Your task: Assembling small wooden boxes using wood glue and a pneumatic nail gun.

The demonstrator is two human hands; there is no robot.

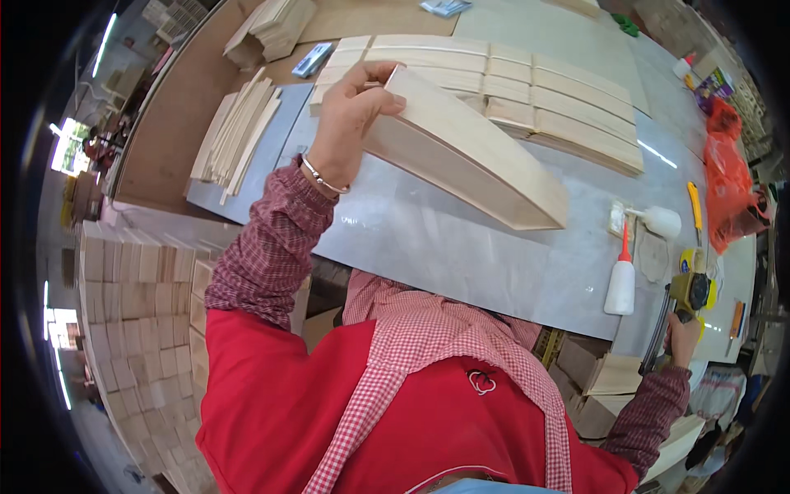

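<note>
My left hand (355, 115) pinches the upper left end of a long, narrow box (494, 148) of pale wood. The box is tilted above the grey tabletop, and its open side faces me. At the right edge of the table my right hand (681, 339) is closed around the grip of a nail gun (685, 296) with a black magazine and an olive-yellow head. Part of that grip is hidden by the fingers. Near the gun stands or lies a white glue bottle (620, 284) with a red nozzle; a second white bottle (661, 221) lies behind it.
Bundled wooden boards (584, 107) lie behind the box. Loose thin strips (240, 136) rest at the left, by a brown panel (169, 115). A yellow cutter knife (694, 206) and a red plastic bag (726, 185) are at the right. Stacked wooden pieces (136, 305) stand lower left.
</note>
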